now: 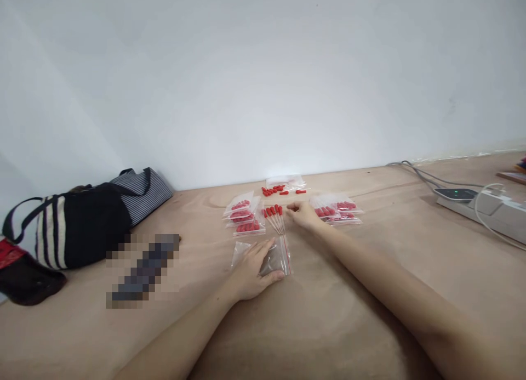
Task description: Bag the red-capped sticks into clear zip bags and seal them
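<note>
My left hand (pixel 252 270) lies flat on a clear zip bag (pixel 276 259) with a red seal line, thumb apart from the fingers. Just beyond the bag, several thin pale sticks with red bulb-shaped heads (pixel 273 211), dropper-like, lie fanned out side by side. My right hand (pixel 303 214) is right beside these heads, its thumb and fingertips drawn together. Anything between those fingertips is too small to make out. Farther back, loose red bulb-shaped pieces (pixel 273 191) lie in a small heap, in front of another clear bag (pixel 290 181).
Small bags of red pieces lie at left (pixel 246 226) and right (pixel 346 205). A black striped bag (pixel 94 226), a dark bottle (pixel 30 281) and a pixelated dark object (pixel 143 270) are on the left. On the right are a white power strip (pixel 501 210) and cables (pixel 423 177).
</note>
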Demonstrator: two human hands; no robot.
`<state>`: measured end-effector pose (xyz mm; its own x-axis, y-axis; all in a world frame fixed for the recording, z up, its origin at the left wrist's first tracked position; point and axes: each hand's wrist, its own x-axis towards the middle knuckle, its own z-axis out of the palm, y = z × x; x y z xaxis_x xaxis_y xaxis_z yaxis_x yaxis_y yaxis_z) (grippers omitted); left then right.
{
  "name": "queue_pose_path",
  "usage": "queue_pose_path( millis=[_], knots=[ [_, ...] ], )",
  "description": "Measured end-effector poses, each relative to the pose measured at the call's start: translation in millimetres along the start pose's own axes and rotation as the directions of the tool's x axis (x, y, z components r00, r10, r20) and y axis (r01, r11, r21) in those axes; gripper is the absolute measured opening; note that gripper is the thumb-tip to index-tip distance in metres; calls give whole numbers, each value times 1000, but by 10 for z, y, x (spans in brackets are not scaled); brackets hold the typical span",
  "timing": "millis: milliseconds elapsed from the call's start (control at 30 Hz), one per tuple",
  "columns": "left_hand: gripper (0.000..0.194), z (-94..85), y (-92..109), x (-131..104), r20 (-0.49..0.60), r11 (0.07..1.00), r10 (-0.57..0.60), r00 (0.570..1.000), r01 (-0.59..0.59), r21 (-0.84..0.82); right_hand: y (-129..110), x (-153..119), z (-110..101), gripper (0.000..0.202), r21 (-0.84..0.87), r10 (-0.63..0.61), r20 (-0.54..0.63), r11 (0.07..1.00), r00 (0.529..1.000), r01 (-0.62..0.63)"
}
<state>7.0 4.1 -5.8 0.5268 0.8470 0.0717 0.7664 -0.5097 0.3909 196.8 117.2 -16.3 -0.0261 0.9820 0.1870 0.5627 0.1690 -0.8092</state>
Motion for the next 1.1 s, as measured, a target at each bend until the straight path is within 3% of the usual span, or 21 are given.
queue_pose_path(
  millis=[200, 433, 600, 800, 900, 1000, 1100],
  knots=[
    [70, -3, 17, -2, 13, 1000, -8, 1000, 8, 1, 46, 399, 230, 21, -63, 129, -28, 989, 991, -131],
    [71, -3, 13, 1, 28, 1000, -16, 999, 16, 18, 98, 450, 294, 16, -2, 229, -34, 973, 973, -230],
    [70, 26, -24, 0, 3, 1000, 3, 1000, -3, 4, 39, 390, 177, 18, 142, 226, -93, 967, 970, -212],
    [68, 14, 35, 7, 0, 1000, -10, 1000, 10, 17, 104, -95, -250, 31, 327, 155, -197, 941, 968, -84],
    [66, 20, 93, 22, -1, 1000, -2, 1000, 2, 24, 224, -481, -403, 29, 520, 82, -263, 851, 961, 70],
    [66, 43, 135, 39, -11, 1000, 9, 1000, -8, 30, 298, -757, -438, 30, 624, 141, -284, 778, 948, 71],
    [65, 63, 162, 50, -24, 999, 32, 999, -31, 36, 294, -860, -389, 31, 672, 170, -278, 738, 945, 66]
  ],
)
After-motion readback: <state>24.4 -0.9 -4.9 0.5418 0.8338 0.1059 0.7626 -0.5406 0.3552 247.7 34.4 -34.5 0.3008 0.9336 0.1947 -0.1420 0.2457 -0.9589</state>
